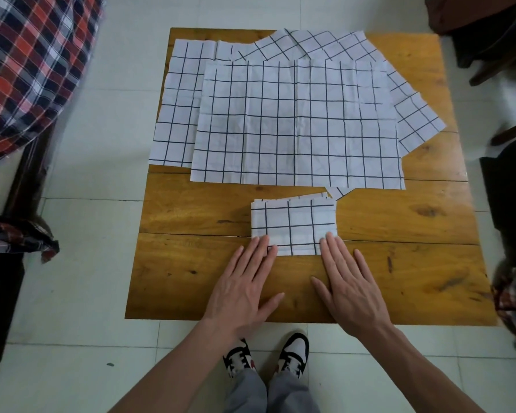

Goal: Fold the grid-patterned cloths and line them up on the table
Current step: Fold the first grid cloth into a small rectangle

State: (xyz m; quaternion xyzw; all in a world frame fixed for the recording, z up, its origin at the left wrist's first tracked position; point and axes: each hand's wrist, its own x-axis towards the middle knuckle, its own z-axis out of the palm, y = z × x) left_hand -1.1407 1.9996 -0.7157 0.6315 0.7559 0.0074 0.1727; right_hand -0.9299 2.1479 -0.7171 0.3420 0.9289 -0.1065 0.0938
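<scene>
A wooden bench (191, 210) stands on a pale tiled floor (81, 308). Bare wood shows on both sides of a small folded cloth (294, 223) lying near the front edge. The left hand (245, 281) and right hand (344, 278) lie flat, fingers straight and spread, fingertips pressing the cloth's near corners. Behind, well apart, unfolded grid cloths (298, 120) overlap, perhaps three or four. A plaid bedcover (33, 64) lies left.
</scene>
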